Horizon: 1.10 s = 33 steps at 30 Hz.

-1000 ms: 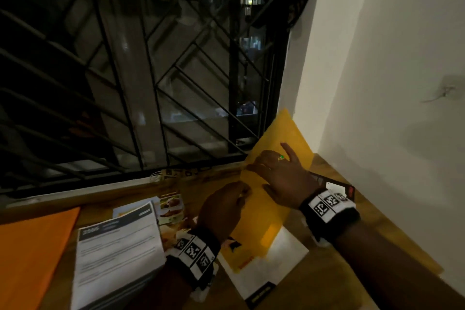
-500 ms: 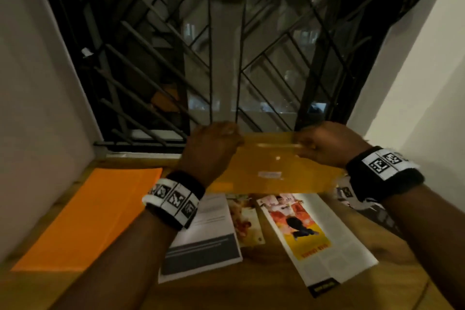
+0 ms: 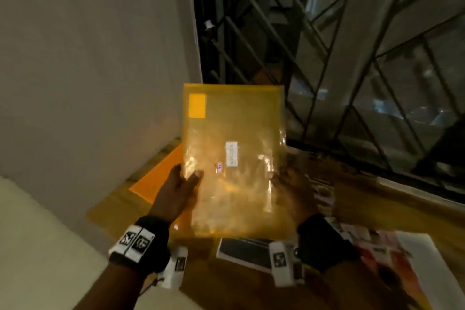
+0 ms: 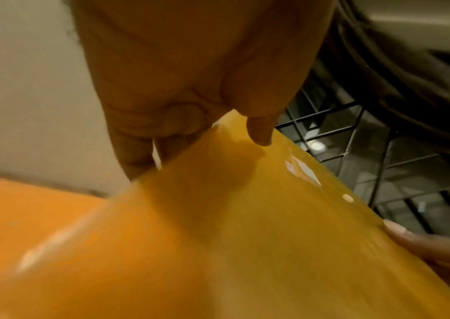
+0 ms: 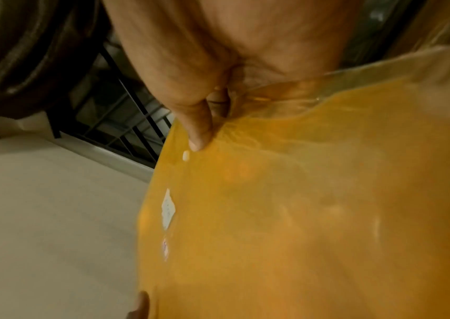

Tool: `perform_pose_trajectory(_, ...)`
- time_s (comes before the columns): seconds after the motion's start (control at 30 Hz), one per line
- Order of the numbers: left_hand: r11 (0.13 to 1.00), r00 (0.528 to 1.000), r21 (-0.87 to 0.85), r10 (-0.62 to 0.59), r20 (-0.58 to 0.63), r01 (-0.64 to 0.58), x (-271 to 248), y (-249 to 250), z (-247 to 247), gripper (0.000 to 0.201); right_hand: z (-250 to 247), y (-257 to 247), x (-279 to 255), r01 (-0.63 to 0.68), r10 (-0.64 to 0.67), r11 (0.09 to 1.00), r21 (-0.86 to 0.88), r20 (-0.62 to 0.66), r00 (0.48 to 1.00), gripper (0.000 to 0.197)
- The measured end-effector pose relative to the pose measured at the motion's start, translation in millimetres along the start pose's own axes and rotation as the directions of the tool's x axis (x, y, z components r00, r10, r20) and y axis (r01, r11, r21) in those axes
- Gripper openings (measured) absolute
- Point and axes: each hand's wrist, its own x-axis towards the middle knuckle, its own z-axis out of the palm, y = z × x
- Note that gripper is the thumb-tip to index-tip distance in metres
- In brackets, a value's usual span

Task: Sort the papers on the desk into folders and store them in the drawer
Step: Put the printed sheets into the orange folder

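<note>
A translucent yellow plastic folder (image 3: 234, 158) stands upright in the air above the wooden desk (image 3: 352, 199), with a small white label on its face. My left hand (image 3: 182, 186) grips its lower left edge, thumb on the front. In the left wrist view the thumb (image 4: 259, 131) lies on the yellow folder (image 4: 245, 237), with the other fingers under it. My right hand (image 3: 295, 194) holds the lower right edge and shows dimly through the plastic. In the right wrist view its thumb (image 5: 196, 131) presses on the folder (image 5: 300, 215). An orange folder (image 3: 158, 176) lies flat on the desk behind.
A dark-banded printed sheet (image 3: 244, 251) and a colourful flyer (image 3: 392, 262) lie on the desk near my wrists. A barred window (image 3: 352, 58) runs along the desk's far right side. A plain wall (image 3: 88, 70) closes the left. A pale surface (image 3: 37, 246) sits at lower left.
The yellow folder has turned from lying wide and nearly flat between my hands to standing upright. Both hands have shifted to its lower side edges. My view has swung left.
</note>
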Motion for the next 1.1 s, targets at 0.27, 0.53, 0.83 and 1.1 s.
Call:
perform_pose_trajectory(0.27,0.941,0.925,0.114,-0.282,-0.254,0.318,-7,-96,-71,0.058,124,62,2,-0.219,0.223,0.975,-0.046,0.217,0.95,0.005)
perform_pose_trajectory(0.53,0.892,0.941,0.336,-0.225,-0.254,0.304,20,-120,-109,0.061,160,76,9,-0.197,0.292,0.913,-0.357,0.236,0.927,0.013)
perform_pose_trajectory(0.83,0.579,0.978,0.802,0.207,0.029,-0.146,18,-112,-73,0.073,34,75,13,-0.358,0.227,0.805,-0.472,-0.313,0.922,0.02)
perform_pose_trajectory(1.1,0.639,0.844,0.645,0.014,0.536,-0.42,-14,-72,95,0.061,-16,110,25,-0.467,0.31,0.746,-0.475,-0.373,0.875,0.04)
